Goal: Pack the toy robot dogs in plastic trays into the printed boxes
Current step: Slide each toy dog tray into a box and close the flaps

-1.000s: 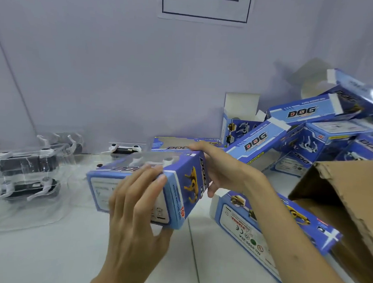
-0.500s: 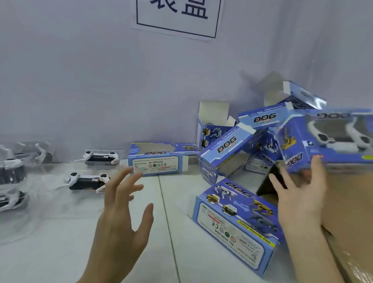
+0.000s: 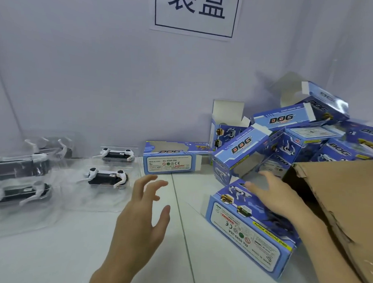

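Observation:
My left hand (image 3: 145, 212) hovers over the white table with fingers spread, holding nothing. My right hand (image 3: 273, 194) is open too, reaching above a blue printed box (image 3: 248, 231) lying flat near the front. Another blue box (image 3: 169, 161) lies at the back centre with an end flap open. Black-and-white toy robot dogs in clear plastic trays lie to the left: one (image 3: 107, 177) nearest my left hand, one (image 3: 116, 154) behind it, and others (image 3: 19, 189) at the far left.
A heap of blue DOG boxes (image 3: 298, 142) is piled at the back right against the wall. A brown cardboard carton (image 3: 339, 201) fills the right side. A paper sign (image 3: 195, 13) hangs on the wall.
The packed box that both hands held a second ago went right toward the carton and is out of my hands. Both hands are now empty and open over the table.

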